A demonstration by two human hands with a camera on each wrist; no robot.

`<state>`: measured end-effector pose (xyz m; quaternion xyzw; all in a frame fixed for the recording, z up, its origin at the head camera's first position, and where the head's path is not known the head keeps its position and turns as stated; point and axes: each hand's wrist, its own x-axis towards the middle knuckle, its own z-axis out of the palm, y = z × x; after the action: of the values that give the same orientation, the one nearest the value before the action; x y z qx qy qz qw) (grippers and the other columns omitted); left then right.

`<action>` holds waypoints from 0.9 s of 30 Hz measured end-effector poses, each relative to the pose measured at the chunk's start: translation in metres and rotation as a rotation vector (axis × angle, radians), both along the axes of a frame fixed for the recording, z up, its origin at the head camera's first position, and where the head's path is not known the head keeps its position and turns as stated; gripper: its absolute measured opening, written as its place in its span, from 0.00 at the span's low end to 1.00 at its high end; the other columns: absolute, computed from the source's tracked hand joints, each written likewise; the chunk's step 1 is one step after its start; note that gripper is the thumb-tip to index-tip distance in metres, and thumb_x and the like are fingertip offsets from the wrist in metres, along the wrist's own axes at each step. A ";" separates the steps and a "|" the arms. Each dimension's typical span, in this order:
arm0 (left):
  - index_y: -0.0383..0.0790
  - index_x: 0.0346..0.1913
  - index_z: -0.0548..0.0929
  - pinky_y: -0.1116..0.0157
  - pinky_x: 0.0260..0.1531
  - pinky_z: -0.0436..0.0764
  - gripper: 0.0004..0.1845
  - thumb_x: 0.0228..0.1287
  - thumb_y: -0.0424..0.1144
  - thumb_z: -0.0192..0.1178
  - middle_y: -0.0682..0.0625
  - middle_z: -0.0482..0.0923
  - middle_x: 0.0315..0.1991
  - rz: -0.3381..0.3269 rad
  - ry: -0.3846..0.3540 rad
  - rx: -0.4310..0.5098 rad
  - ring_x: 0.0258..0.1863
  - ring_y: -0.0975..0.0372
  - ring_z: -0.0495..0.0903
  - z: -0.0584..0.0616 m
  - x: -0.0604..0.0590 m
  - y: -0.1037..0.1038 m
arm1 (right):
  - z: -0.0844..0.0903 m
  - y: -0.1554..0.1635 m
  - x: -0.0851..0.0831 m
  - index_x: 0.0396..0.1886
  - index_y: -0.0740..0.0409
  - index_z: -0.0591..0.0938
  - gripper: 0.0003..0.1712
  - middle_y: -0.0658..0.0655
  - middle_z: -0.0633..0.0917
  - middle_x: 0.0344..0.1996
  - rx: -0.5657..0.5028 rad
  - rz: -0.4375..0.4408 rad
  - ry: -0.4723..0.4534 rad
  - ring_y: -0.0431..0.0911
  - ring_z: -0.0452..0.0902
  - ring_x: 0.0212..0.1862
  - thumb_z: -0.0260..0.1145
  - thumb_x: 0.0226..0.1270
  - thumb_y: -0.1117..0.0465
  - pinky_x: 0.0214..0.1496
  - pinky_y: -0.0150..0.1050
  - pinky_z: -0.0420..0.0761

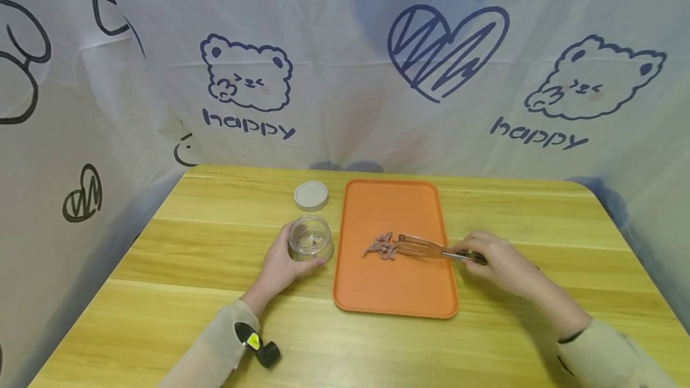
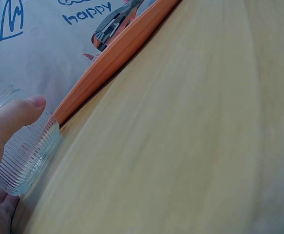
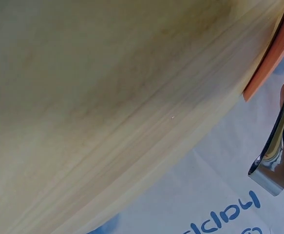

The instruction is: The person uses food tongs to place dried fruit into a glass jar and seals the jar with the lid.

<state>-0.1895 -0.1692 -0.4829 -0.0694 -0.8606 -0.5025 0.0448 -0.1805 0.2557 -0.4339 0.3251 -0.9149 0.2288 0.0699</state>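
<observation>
Holding jar and tongs over the orange tray

We see the left hand [image 1: 280, 265] wrapped around a clear glass jar [image 1: 309, 238], fingers curled on its ribbed wall; the left wrist view shows the thumb [image 2: 20, 114] pressed on the ribs. Jar stands upright on the wooden table [image 1: 215, 316], lid off, just left of the orange tray [image 1: 393, 292]. Its white lid [image 1: 311, 196] lies flat on the table behind it, apart from it. The right hand [image 1: 498, 259] grips the metal handle of a pair of tongs [image 1: 426, 248], fingers closed round it. Tong tips rest at a small heap of pinkish strips [image 1: 381, 246] mid-tray. We cannot tell whether the tips pinch a strip.
</observation>
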 end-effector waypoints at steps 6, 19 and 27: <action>0.40 0.68 0.62 0.52 0.64 0.64 0.53 0.38 0.46 0.80 0.44 0.69 0.62 -0.003 0.000 0.006 0.62 0.51 0.67 0.000 -0.001 0.000 | -0.001 0.001 0.001 0.44 0.55 0.84 0.14 0.47 0.80 0.36 -0.006 0.005 0.009 0.35 0.70 0.31 0.69 0.57 0.69 0.29 0.32 0.76; 0.40 0.68 0.62 0.52 0.64 0.63 0.53 0.38 0.46 0.80 0.44 0.69 0.63 -0.002 -0.001 0.008 0.63 0.51 0.66 -0.001 -0.001 0.000 | 0.000 0.008 0.004 0.42 0.55 0.84 0.16 0.48 0.81 0.37 -0.036 0.009 0.060 0.35 0.70 0.31 0.70 0.54 0.72 0.28 0.32 0.74; 0.41 0.68 0.62 0.52 0.64 0.64 0.52 0.38 0.46 0.80 0.44 0.69 0.62 -0.003 0.001 0.011 0.62 0.51 0.67 -0.002 -0.001 0.000 | 0.001 0.012 0.006 0.42 0.56 0.84 0.15 0.47 0.81 0.36 -0.034 -0.004 0.066 0.35 0.69 0.31 0.71 0.54 0.72 0.27 0.32 0.74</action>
<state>-0.1907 -0.1694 -0.4849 -0.0707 -0.8578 -0.5072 0.0450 -0.1750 0.2678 -0.4329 0.3293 -0.9087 0.2336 0.1059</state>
